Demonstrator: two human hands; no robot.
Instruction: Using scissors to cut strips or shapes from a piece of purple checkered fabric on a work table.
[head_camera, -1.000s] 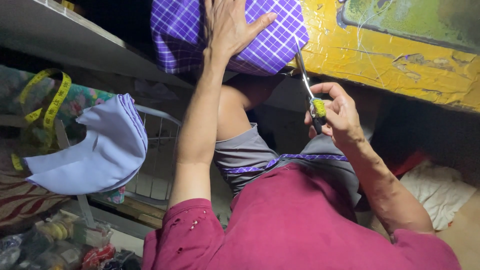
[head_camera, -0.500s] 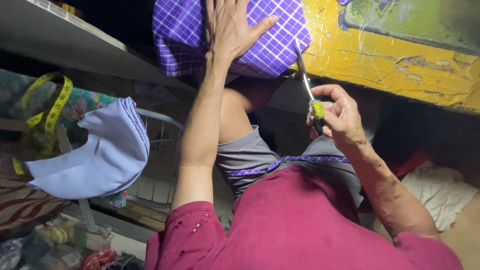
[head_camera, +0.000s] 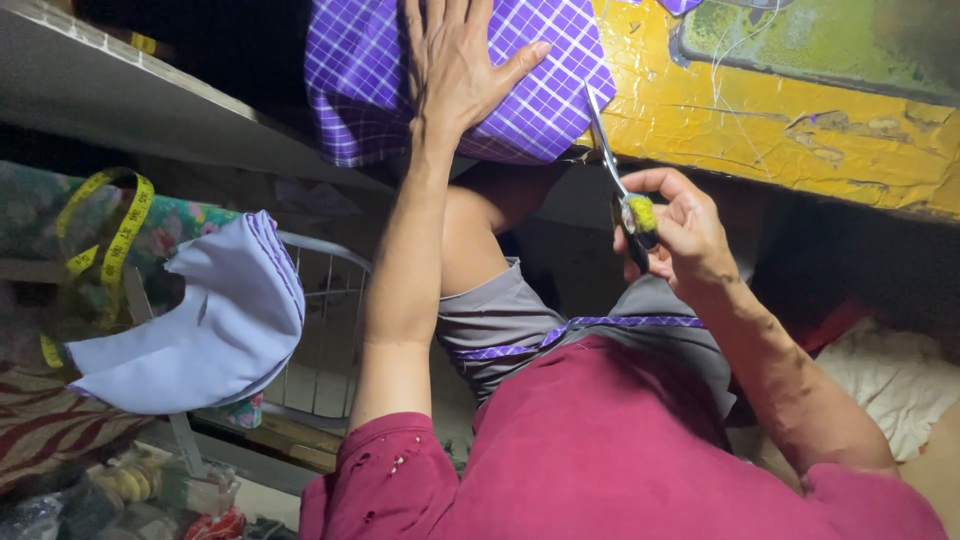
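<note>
My left hand (head_camera: 455, 65) lies flat, fingers spread, on a purple and white checked cloth (head_camera: 545, 95) that rests on the edge of a worn yellow table (head_camera: 780, 110). My right hand (head_camera: 680, 225) grips a pair of scissors (head_camera: 620, 185) by handles wrapped in yellow and green. The blades point up at the cloth's right edge, where it meets the table. Below are my grey shorts with purple trim and my dark red shirt.
A pale blue cut cloth piece (head_camera: 205, 325) hangs at the left over a white wire rack (head_camera: 320, 350). A yellow measuring tape (head_camera: 110, 235) drapes over floral fabric. A grey shelf (head_camera: 130, 100) runs along the upper left. Cream cloth (head_camera: 890, 385) lies at the right.
The view has shifted slightly. My right hand has edged the scissors a little nearer the cloth's edge. My left hand stays pressed on the cloth.
</note>
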